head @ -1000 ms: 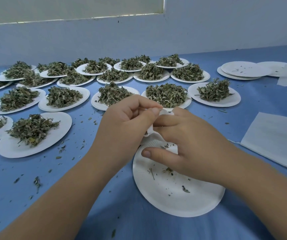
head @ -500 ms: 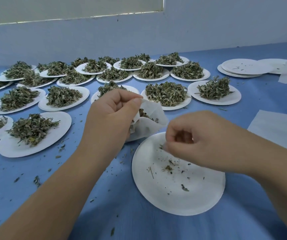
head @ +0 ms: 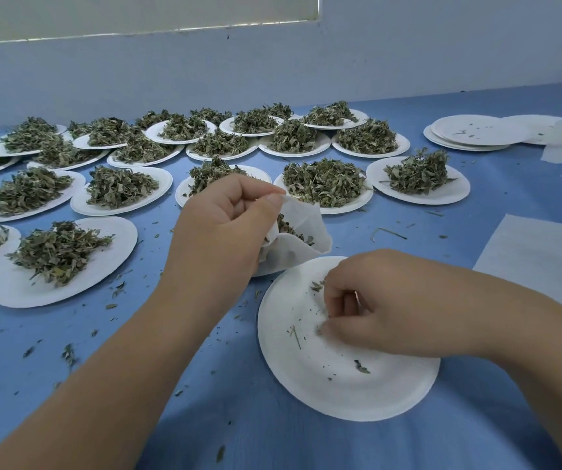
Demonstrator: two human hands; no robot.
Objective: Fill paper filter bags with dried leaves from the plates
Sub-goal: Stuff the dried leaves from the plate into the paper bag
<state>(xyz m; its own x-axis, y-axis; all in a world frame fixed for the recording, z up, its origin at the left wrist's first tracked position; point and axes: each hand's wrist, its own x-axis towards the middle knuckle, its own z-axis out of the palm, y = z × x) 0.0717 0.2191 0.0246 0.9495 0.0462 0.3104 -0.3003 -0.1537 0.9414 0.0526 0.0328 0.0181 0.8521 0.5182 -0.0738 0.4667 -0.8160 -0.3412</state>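
Your left hand [head: 225, 228] pinches the rim of the filter bag [head: 301, 239], holding its mouth open beside the nearly bare paper plate [head: 340, 395], so your right hand [head: 367, 310], pinching leaf scraps [head: 317, 286], travels little.

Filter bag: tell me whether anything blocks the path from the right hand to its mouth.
Nothing visible does. The right hand pinches scraps on the near plate; the left hand holds the filter bag open just beyond the rim.
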